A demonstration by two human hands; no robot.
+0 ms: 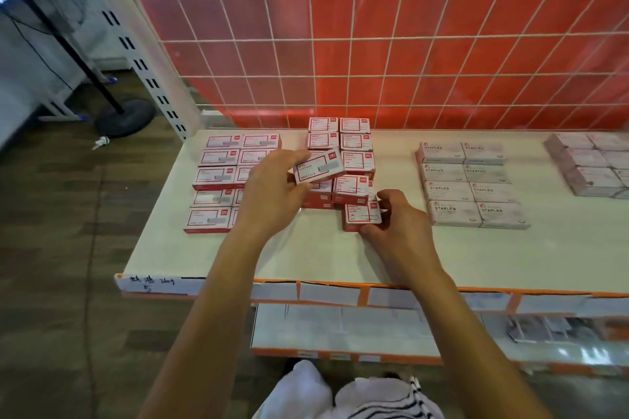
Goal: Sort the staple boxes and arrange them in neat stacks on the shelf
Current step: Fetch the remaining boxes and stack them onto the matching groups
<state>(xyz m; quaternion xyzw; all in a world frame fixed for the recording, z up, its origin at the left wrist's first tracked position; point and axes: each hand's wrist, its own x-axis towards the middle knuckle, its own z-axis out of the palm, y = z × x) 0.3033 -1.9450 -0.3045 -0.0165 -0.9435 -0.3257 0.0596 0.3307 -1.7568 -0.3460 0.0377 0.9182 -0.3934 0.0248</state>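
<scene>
My left hand (272, 190) holds a long red-and-white staple box (318, 167) lifted and tilted above the middle group. My right hand (398, 218) grips a smaller red-and-white staple box (361, 216) lying on the white shelf (306, 255) at the front of the middle stacks (340, 153). Those stacks of small red boxes stand in two columns, the front ones uneven. Left of them lie rows of long red-and-white boxes (218, 177), partly hidden by my left hand. To the right, pale boxes marked STAPLES (469, 184) sit in neat rows.
More pale boxes (592, 163) lie at the far right of the shelf. A red panel with a white wire grid (374, 44) backs the shelf. A lower shelf (340, 326) juts out below. A black stand base (126, 117) sits on the floor to the left.
</scene>
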